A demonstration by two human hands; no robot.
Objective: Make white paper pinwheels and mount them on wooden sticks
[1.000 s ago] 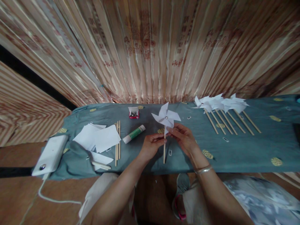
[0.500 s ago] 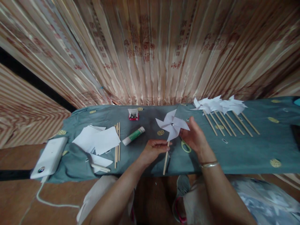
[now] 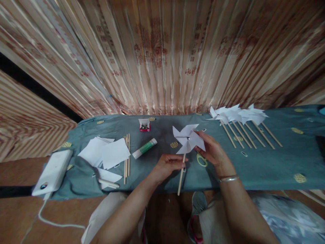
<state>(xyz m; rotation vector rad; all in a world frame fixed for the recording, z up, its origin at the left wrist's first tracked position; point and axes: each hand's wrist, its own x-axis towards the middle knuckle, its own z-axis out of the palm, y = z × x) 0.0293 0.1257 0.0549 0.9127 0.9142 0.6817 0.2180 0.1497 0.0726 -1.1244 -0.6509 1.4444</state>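
A white paper pinwheel (image 3: 187, 144) with a shiny pin at its centre is held up over the front of the cloth-covered table. My left hand (image 3: 165, 168) pinches its wooden stick (image 3: 180, 181) just below the paper blades. On the other side, my right hand (image 3: 212, 149) has its fingers curled at the rightmost blade; the fingertips are partly hidden behind the paper. Beneath that hand lie scissors, of which a yellow-green handle (image 3: 201, 160) shows. To the left rests a green-and-white glue stick (image 3: 144, 148).
Finished-looking pinwheels (image 3: 236, 114) lie in a row at the back right. At left are white paper sheets (image 3: 115, 153), loose wooden sticks (image 3: 127, 159) and a white device (image 3: 53, 173) with a cable. A small red box (image 3: 144, 126) of metal pins stands open at the back.
The pinwheel's blades have turned a little, and the pinwheel has come slightly lower and nearer. My right fingers have shifted on the blade, while my left hand keeps its pinch.
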